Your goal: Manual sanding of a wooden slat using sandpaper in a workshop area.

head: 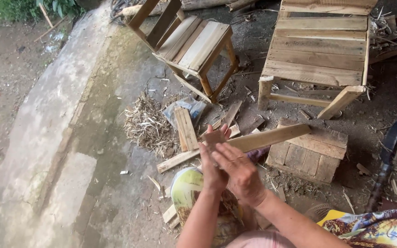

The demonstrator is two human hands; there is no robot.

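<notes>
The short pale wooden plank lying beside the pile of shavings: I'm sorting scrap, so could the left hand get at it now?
Probably not at once: the left hand and right hand together grip a long pale wooden slat. The short pale wooden plank itself lies uncovered.

Both hands, left hand and right hand, clasp a wooden slat.

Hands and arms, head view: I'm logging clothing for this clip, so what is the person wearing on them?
Both forearms are bare, with no gloves on the left hand or right hand. No rings, watch or bracelet show. A pale pink garment edges the frame bottom.
</notes>
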